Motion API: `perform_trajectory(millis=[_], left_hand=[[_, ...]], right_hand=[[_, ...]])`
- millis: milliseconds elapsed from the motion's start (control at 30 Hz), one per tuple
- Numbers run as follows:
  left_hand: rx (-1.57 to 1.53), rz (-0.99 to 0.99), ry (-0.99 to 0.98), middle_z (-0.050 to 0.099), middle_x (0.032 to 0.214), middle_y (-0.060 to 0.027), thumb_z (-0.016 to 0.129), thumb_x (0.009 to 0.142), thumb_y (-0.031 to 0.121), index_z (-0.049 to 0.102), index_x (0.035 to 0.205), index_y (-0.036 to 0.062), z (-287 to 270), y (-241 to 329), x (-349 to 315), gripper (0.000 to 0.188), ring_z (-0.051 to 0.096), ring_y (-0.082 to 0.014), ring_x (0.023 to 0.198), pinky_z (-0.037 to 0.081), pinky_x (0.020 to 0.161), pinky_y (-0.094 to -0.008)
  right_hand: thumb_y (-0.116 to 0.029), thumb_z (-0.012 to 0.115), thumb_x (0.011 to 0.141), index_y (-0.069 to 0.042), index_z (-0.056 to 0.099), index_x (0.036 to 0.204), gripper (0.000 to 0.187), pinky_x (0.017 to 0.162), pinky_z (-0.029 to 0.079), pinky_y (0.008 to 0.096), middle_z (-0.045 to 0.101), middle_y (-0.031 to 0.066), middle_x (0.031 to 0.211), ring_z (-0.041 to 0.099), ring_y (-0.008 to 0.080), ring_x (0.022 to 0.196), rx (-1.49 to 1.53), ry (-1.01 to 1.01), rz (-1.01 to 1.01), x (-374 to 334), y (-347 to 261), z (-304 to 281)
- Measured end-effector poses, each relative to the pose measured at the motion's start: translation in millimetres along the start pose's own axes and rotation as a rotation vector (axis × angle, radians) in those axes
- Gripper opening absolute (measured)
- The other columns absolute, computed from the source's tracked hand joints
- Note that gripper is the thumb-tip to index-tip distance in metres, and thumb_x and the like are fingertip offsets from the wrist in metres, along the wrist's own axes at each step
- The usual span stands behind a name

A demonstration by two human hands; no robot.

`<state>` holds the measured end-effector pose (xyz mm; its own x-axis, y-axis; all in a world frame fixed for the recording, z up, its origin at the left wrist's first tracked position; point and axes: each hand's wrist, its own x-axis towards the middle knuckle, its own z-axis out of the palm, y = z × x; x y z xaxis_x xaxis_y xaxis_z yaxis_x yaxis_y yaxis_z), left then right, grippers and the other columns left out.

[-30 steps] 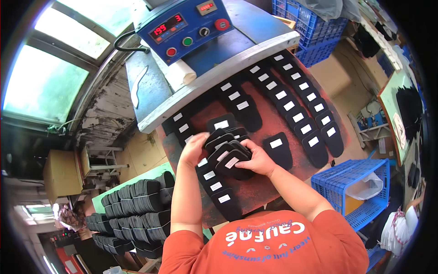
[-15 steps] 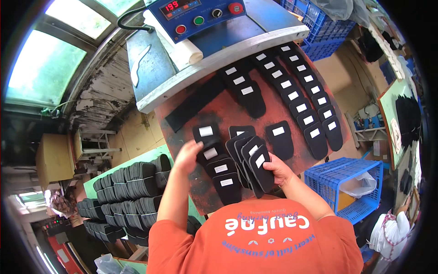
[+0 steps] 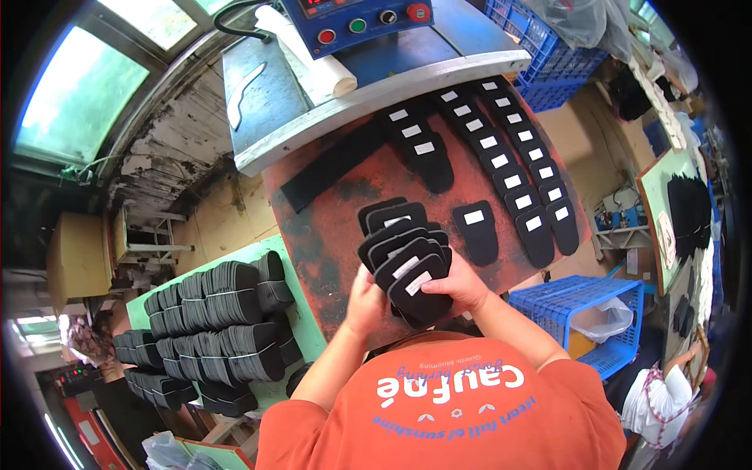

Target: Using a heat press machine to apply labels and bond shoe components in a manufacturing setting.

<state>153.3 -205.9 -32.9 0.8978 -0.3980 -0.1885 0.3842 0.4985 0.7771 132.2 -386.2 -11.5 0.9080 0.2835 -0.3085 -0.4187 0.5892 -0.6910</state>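
Head view: black pad stack (image 3: pixel 403 252) between left hand (image 3: pixel 366 304) and right hand (image 3: pixel 464 288), hands clamped on it.

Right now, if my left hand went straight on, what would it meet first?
The stack of black insole-shaped pads your left hand is touching. Beyond it, perhaps the short row of overlapping pads on the red tabletop; depth is unclear.
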Motion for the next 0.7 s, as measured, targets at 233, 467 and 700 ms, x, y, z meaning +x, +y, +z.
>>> perform_trajectory(millis=[233,467,700], left_hand=[[0.281,0.411,0.176,0.051,0.122,-0.0117,0.045,0.091,0.041,0.042,0.127,-0.0008,-74.7,39.4,56.4,0.055,0.049,-0.0195,0.111,0.035,0.098,-0.0335],[0.34,0.326,0.057,0.062,0.098,-0.0103,0.046,0.088,0.051,0.058,0.109,-0.0038,-76.3,16.8,68.2,0.06,0.057,-0.0176,0.092,0.043,0.086,-0.0297],[0.516,0.37,-0.097,0.062,0.097,-0.0106,0.05,0.087,0.048,0.061,0.098,-0.0033,-50.0,17.8,64.6,0.054,0.056,-0.0177,0.091,0.043,0.083,-0.0291]], right_hand=[[-0.025,0.079,0.06,-0.023,0.032,0.133,0.087,0.092,0.033,0.0454,0.039,0.0179,0.127,0.041,0.033,0.117,-1.73,0.019,-0.508,22.9,-22.0,51.8],[-0.034,0.084,0.049,-0.025,0.023,0.14,0.11,0.106,0.017,0.0561,0.013,0.017,0.145,0.014,0.0378,0.134,-1.668,0.005,-0.328,21.2,-5.2,3.9],[-0.027,0.082,0.052,-0.023,0.032,0.137,0.099,0.106,0.015,0.0574,0.013,0.0184,0.145,0.009,0.0417,0.134,-1.56,-0.136,-0.517,31.5,5.0,1.1]])
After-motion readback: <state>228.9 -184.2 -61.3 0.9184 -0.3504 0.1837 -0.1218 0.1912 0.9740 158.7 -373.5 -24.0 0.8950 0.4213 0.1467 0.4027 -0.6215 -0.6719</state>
